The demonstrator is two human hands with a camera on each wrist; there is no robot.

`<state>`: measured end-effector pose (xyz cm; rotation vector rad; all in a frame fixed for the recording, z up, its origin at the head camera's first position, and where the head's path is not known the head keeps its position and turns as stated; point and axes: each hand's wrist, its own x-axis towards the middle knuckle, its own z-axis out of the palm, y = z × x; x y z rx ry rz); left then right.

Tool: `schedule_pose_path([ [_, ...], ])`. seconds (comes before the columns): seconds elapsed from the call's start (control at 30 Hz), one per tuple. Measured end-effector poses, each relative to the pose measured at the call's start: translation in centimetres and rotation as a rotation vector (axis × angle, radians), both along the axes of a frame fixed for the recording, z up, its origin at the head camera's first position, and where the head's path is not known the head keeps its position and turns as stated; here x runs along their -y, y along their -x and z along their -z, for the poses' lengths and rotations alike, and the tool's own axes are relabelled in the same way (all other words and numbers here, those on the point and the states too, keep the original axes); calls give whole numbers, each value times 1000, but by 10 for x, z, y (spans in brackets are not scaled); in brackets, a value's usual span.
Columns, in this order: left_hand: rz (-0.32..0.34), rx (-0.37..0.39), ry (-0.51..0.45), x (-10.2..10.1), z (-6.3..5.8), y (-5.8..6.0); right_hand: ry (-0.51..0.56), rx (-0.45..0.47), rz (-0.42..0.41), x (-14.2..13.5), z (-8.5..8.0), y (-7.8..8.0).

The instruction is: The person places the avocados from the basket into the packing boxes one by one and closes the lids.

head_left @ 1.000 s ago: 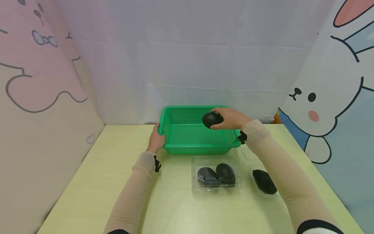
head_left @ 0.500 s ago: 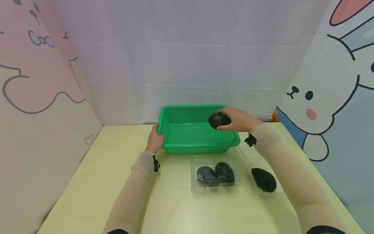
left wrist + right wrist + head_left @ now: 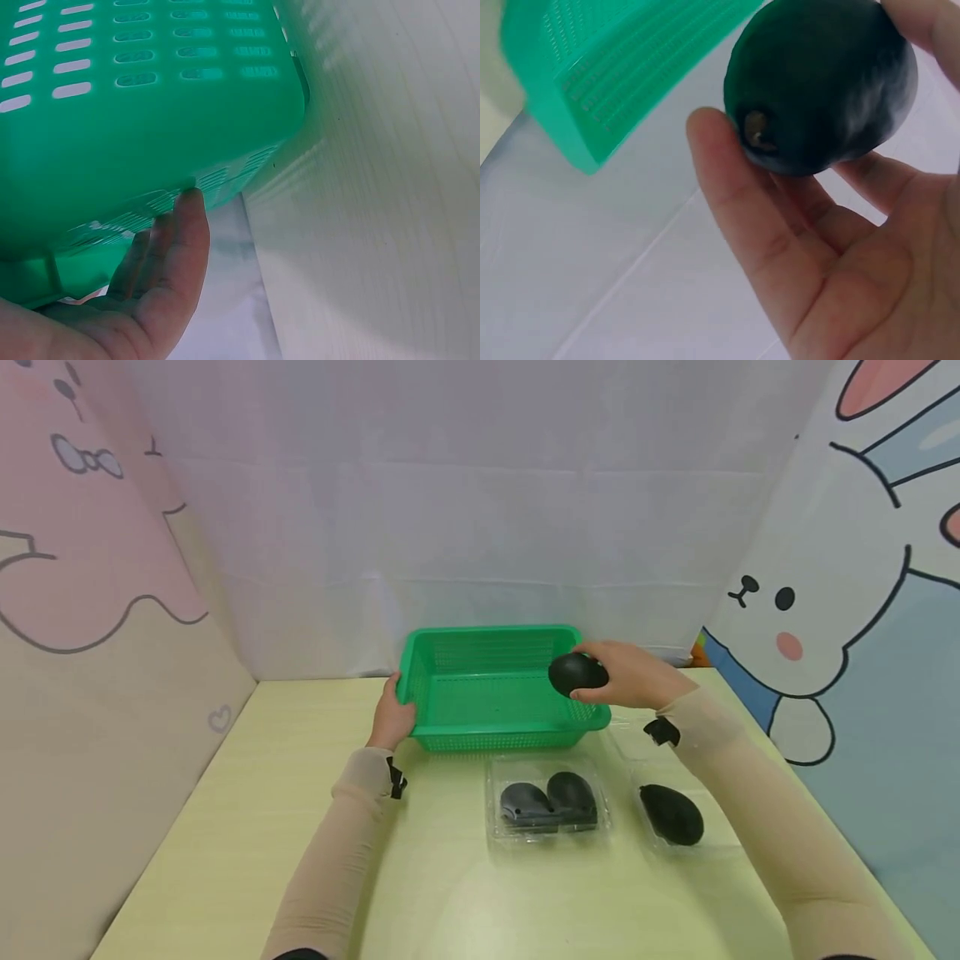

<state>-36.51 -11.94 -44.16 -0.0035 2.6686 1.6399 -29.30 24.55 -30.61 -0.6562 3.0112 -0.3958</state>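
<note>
My right hand [image 3: 630, 675] grips a dark avocado [image 3: 576, 674] above the right part of a green plastic basket [image 3: 480, 739]. In the right wrist view, fingers and thumb wrap this avocado [image 3: 817, 82], and its stem end shows. At the basket's left front corner, my left hand [image 3: 392, 718] holds the side. The left wrist view has its fingers [image 3: 191, 232] against the basket's outer wall [image 3: 150, 142]. Two more avocados [image 3: 572, 797] lie in a clear plastic box [image 3: 498, 839]; another avocado [image 3: 671, 815] sits in a second clear box [image 3: 651, 839] at the right.
The pale yellow table [image 3: 225, 827] reaches back to a white cloth [image 3: 480, 543]. Printed panels stand along both sides, with a rabbit drawing [image 3: 832, 618] on the right. My right forearm [image 3: 757, 810] passes close beside the second box.
My right hand has drifted right with the avocado, from farther inside the basket's outline toward its right rim. The left hand keeps its place on the basket. The head view has shifted slightly.
</note>
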Motion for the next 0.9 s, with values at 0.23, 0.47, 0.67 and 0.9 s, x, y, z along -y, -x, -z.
schedule_pose_path([
  [0.23,1,6,-23,0,0,2,-15,-61,-8,-8,5,-14],
  [0.47,5,7,-12,0,1,0,6,-45,26,-25,16,-33],
  [0.67,9,4,-21,1,2,1,8,-36,83,-39,22,-44],
  [0.9,9,10,-27,0,1,1,21,-13,115,-51,25,-54],
])
